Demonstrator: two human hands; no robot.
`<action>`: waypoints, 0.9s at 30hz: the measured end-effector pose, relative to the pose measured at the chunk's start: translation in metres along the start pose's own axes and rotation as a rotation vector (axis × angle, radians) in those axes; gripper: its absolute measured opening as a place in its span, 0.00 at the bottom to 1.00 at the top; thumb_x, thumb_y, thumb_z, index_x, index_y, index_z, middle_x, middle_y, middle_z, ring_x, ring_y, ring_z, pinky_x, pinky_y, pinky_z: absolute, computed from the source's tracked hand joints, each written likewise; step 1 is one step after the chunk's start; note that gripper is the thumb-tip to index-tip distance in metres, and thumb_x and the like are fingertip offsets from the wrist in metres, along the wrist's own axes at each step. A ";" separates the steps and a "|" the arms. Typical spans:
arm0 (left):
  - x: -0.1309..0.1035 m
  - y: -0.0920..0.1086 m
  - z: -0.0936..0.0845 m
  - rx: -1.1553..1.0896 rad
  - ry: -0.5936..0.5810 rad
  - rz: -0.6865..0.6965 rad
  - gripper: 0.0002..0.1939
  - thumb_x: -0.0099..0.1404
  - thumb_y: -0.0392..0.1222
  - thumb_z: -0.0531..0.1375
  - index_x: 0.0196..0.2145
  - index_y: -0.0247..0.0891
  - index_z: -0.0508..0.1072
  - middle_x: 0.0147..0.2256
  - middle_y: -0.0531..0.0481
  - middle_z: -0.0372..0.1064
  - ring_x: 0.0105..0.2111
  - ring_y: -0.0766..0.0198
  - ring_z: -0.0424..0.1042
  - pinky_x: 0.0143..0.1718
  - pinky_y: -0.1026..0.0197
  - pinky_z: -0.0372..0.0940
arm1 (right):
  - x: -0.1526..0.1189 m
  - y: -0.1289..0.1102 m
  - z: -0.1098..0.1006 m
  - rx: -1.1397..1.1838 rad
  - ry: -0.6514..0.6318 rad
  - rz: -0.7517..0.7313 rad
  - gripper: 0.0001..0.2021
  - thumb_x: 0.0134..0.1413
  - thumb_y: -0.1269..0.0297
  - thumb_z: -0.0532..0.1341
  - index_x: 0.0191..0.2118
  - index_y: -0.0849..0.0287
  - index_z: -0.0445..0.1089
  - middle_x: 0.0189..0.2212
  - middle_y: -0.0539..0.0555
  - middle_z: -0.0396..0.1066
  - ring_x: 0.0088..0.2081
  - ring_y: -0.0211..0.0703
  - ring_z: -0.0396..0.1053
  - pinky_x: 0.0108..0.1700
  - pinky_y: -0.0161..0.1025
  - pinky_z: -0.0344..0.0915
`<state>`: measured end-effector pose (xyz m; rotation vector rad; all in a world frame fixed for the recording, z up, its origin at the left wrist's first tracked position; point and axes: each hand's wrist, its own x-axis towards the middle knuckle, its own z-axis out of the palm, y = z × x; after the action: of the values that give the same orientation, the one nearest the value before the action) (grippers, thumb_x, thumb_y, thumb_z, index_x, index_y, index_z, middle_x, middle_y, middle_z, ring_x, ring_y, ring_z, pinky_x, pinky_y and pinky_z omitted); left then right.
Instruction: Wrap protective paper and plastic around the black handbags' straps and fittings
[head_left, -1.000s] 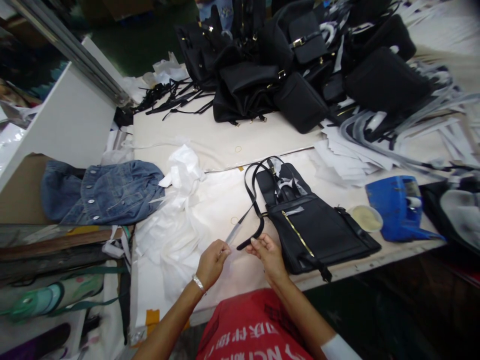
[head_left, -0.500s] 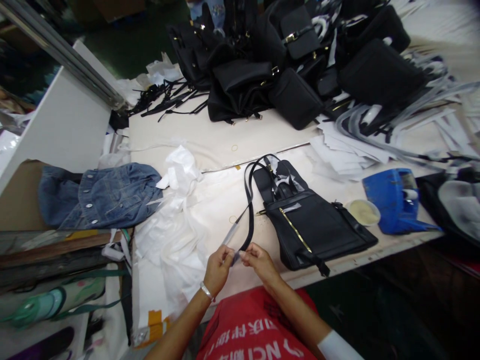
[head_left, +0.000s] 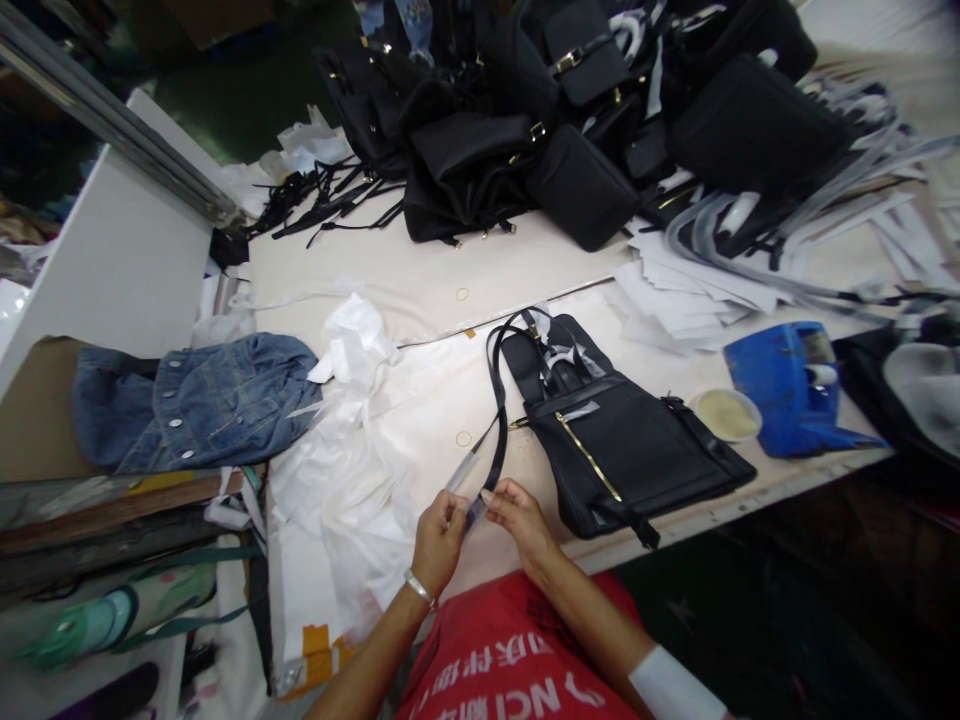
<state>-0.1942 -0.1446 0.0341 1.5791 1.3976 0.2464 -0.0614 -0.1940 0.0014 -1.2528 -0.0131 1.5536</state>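
A black bag [head_left: 645, 455] with a gold zip lies on the table in front of me, its flap folded back toward the far side. From its top a long black strap [head_left: 497, 400] loops toward me. Clear plastic film covers part of the strap near its end. My left hand [head_left: 441, 535] pinches the film-covered end between thumb and fingers. Close beside it, my right hand [head_left: 519, 518] is closed on the strap just to the right. The exact grip of the fingertips is partly hidden.
Crumpled white wrapping [head_left: 352, 450] and a denim jacket [head_left: 202, 400] lie left. A blue tape dispenser [head_left: 784, 385] and a round shallow dish [head_left: 727, 415] sit right of the bag. Several black bags [head_left: 480, 165] are heaped at the back, with white paper sheets [head_left: 690, 290] nearby.
Both hands stay at the strap's end with only slight finger shifts; the right fingers have opened out a little. The camera view has moved slightly.
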 end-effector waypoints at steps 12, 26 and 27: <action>0.008 0.000 0.008 0.010 0.040 -0.023 0.13 0.65 0.50 0.50 0.29 0.39 0.64 0.23 0.56 0.63 0.25 0.66 0.62 0.29 0.64 0.57 | 0.002 -0.003 -0.003 -0.133 -0.106 -0.021 0.16 0.47 0.49 0.62 0.34 0.57 0.66 0.29 0.50 0.67 0.33 0.40 0.65 0.36 0.35 0.62; 0.050 -0.033 0.000 0.433 0.137 0.159 0.15 0.61 0.42 0.55 0.45 0.37 0.63 0.42 0.43 0.65 0.43 0.57 0.66 0.44 0.55 0.61 | 0.041 0.015 -0.013 -0.568 0.060 -0.274 0.12 0.50 0.56 0.59 0.24 0.56 0.58 0.19 0.45 0.58 0.24 0.37 0.56 0.27 0.32 0.51; 0.054 -0.035 0.000 0.488 0.101 0.182 0.15 0.60 0.41 0.56 0.45 0.37 0.64 0.42 0.43 0.64 0.43 0.56 0.65 0.45 0.54 0.60 | 0.044 0.016 -0.013 -0.571 0.065 -0.270 0.12 0.49 0.56 0.59 0.24 0.56 0.58 0.19 0.45 0.58 0.24 0.37 0.56 0.27 0.32 0.51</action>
<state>-0.1996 -0.1033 -0.0154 2.1244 1.4644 0.0953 -0.0575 -0.1767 -0.0439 -1.6618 -0.5968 1.3106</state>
